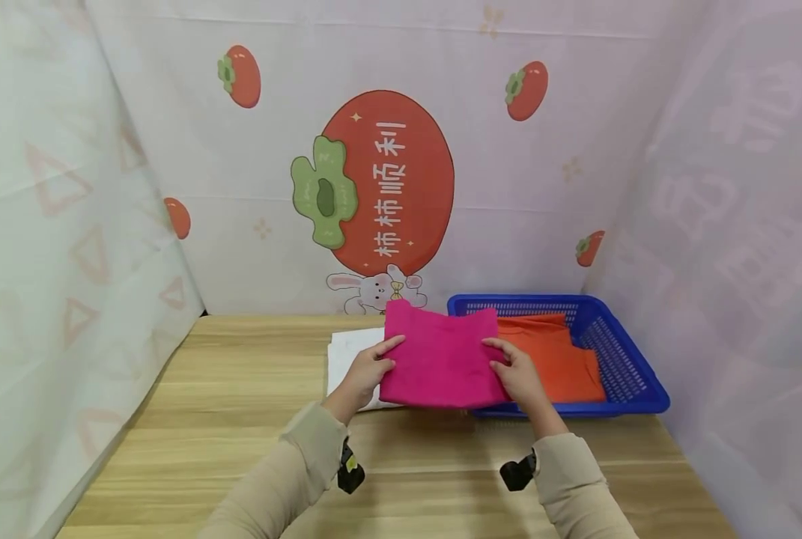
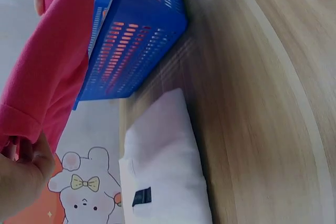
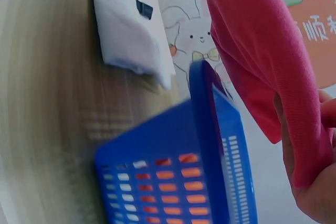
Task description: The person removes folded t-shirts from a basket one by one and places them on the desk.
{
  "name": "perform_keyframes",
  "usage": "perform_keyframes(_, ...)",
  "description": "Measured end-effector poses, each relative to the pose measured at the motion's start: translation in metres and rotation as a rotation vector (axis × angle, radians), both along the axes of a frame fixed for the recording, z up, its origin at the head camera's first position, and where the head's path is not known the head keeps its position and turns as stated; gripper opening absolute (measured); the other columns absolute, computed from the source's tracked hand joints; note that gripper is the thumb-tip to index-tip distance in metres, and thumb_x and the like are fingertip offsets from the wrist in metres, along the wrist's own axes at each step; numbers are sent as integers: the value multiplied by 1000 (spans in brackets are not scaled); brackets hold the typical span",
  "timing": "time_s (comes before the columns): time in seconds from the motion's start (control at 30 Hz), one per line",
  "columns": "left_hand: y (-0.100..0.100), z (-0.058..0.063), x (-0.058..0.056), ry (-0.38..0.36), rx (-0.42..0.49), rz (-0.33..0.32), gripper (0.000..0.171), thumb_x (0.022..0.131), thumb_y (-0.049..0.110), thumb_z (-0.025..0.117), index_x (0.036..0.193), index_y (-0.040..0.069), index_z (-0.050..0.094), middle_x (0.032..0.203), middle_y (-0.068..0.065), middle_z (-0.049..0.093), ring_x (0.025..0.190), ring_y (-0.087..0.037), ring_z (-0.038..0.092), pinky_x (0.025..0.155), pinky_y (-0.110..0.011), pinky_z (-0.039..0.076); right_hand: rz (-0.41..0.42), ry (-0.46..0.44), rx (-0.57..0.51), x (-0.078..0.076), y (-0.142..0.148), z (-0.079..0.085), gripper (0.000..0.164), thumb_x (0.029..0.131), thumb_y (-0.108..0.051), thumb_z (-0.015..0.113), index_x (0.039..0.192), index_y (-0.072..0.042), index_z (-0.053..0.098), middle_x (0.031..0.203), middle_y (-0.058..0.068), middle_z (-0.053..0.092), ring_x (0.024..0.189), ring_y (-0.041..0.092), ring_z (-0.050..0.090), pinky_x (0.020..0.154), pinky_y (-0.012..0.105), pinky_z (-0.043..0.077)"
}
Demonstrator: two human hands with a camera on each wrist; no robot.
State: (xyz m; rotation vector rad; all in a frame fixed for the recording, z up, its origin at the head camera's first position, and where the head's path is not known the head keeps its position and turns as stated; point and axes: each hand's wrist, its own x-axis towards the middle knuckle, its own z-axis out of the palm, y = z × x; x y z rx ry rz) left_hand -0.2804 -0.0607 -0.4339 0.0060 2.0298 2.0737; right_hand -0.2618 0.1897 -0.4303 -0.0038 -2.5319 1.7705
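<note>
A folded bright pink cloth garment (image 1: pixel 441 359) is held up in the air between both hands. The left hand (image 1: pixel 365 374) pinches its left edge, thumb on the near face. On the opposite edge, the right hand (image 1: pixel 518 374) grips the cloth between thumb and fingers. Behind and below the left hand lies a folded white garment (image 2: pixel 163 156) with a small dark tag, flat on the table. Just right of the pink cloth, an orange garment (image 1: pixel 549 359) lies folded in a blue plastic basket (image 1: pixel 619 374). The pink cloth overlaps the basket's left part in the head view.
The wooden table (image 1: pixel 239 434) ends at a printed fabric backdrop (image 1: pixel 239 165) with a large persimmon and a rabbit. Fabric walls stand on the left and right sides. The basket is at the table's back right, near the right wall.
</note>
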Motion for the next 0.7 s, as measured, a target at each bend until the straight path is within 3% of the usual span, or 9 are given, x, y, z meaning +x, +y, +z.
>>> perform_keyframes(0.33, -34, -7, 6, -1, 10, 94, 48, 77, -9, 41, 120, 9, 53, 127, -15, 38, 97, -23, 41, 70, -28, 38, 18, 19, -19, -6, -40, -9, 36, 82, 9, 48, 114, -7, 55, 122, 13, 47, 100, 25, 45, 73, 34, 41)
perform_keyframes(0.57, -64, -10, 7, -5, -18, 105, 47, 79, -8, 40, 121, 9, 52, 130, -16, 34, 100, -26, 39, 71, -29, 38, 50, 63, 2, -11, -69, -13, 36, 80, 10, 50, 111, -7, 57, 119, 13, 50, 100, 25, 45, 73, 34, 42)
perform_keyframes(0.7, -82, -10, 8, -13, -37, 110, 47, 80, -8, 39, 122, 9, 50, 132, -16, 30, 106, -26, 38, 73, -29, 39, 73, 58, -38, -14, -86, -15, 36, 79, 12, 48, 110, -5, 57, 119, 15, 49, 101, 26, 44, 75, 35, 41)
